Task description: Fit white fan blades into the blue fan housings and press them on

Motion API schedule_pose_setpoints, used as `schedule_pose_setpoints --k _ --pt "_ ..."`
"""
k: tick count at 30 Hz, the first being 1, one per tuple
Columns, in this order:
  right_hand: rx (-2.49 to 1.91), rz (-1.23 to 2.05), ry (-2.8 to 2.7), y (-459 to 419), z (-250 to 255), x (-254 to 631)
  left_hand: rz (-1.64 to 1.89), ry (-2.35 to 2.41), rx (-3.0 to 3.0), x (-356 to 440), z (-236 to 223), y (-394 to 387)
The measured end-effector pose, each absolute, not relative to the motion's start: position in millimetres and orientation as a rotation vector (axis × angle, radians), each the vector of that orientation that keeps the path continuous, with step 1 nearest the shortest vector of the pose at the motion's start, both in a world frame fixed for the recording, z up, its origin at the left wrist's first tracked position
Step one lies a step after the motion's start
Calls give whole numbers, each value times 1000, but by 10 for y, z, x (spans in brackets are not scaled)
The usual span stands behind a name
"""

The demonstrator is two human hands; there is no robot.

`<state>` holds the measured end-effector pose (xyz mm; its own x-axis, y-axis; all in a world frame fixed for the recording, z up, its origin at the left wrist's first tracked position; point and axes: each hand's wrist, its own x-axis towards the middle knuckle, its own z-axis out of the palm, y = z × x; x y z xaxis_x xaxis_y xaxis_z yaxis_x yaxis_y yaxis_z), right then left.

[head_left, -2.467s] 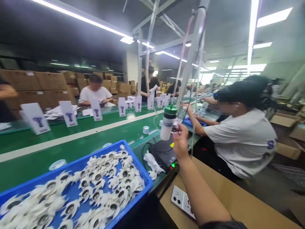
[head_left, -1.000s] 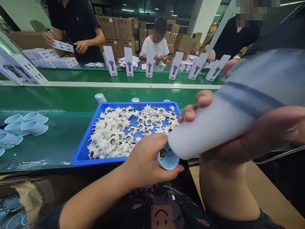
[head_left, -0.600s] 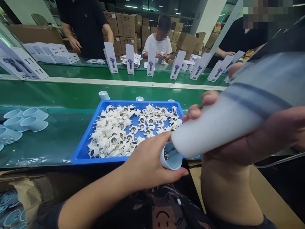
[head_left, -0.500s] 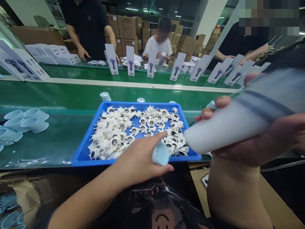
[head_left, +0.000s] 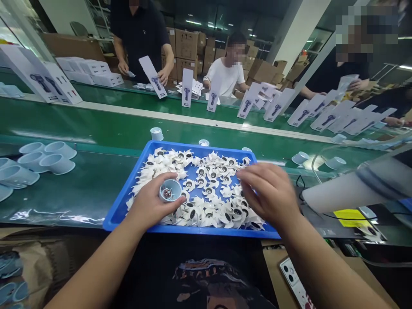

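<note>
My left hand [head_left: 151,202] is closed around a light blue cup-shaped housing [head_left: 175,189], its open end facing me. Inside the housing a small round part with reddish bits and thin wires shows. Over the right side of the blue tray [head_left: 111,219] hovers my right hand [head_left: 268,191], fingers bent with the thumb apart and somewhat blurred; nothing shows in it. White fan impellers [head_left: 209,214] with dark round hubs fill much of the tray. Right of that hand, a thick whitish cylinder [head_left: 334,189] with a dark band slants in from the edge, untouched.
Blue housings [head_left: 57,164] cluster on the left; others [head_left: 156,133] stand on the green belt [head_left: 109,122] behind the tray. Printed white boxes [head_left: 187,88] line the far ledge, where co-workers handle items. A phone [head_left: 294,279] and a yellow paper [head_left: 350,218] lie to the right.
My right hand has let go of the whitish cylinder and moved left over the tray. My left hand has shifted left and turned the housing's opening up toward me.
</note>
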<state>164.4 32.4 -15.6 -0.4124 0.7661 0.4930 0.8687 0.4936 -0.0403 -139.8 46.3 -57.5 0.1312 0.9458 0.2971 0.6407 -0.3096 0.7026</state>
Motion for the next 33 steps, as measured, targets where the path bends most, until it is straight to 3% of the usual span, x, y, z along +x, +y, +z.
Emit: schedule_pose_setpoints --k 8,18,33 --pt "-1851 -395 -2574 1519 -445 1123 1027 1515 1963 -1464 -556 425" --pt "-2090 -471 -2439 1510 -405 767 1009 1464 1875 -1443 -520 394" --pt "-2044 -414 -2534 1515 -429 431 974 1416 1923 -1460 -546 368"
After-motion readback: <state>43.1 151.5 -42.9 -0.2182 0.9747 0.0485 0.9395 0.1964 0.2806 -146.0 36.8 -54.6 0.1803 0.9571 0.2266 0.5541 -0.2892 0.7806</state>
